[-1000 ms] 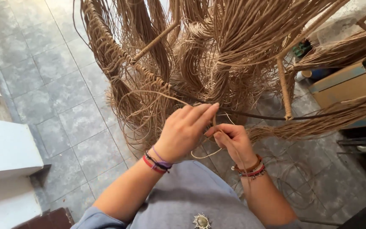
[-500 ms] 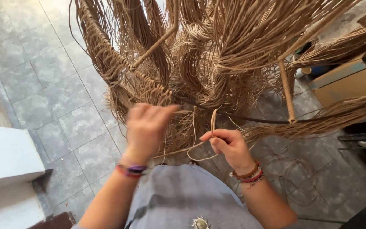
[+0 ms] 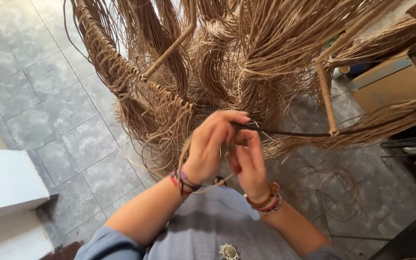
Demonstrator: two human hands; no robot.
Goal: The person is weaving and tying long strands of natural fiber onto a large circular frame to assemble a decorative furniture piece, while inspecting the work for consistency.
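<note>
A half-woven wicker frame (image 3: 136, 77) hung with long tan rattan strands (image 3: 266, 53) stands in front of me. My left hand (image 3: 213, 144) and my right hand (image 3: 246, 161) meet close together at a dark bare rim rod (image 3: 290, 133) of the frame. Both pinch a thin tan rattan strand (image 3: 185, 153) that loops down past my left wrist. The fingers of the left hand curl over the right hand's fingertips, hiding the exact spot where the strand meets the rod. Bead bracelets sit on both wrists.
Grey floor tiles (image 3: 49, 86) lie to the left, with a white step (image 3: 6, 183) at the lower left. A cardboard box (image 3: 391, 82) stands at the right behind a rattan-wrapped leg (image 3: 327, 101). Loose wire coils (image 3: 338, 192) lie on the floor at the lower right.
My left hand, spread open half a second ago, has come back to the right hand and closed on the strand. The strand's loop has been drawn up toward the rim rod.
</note>
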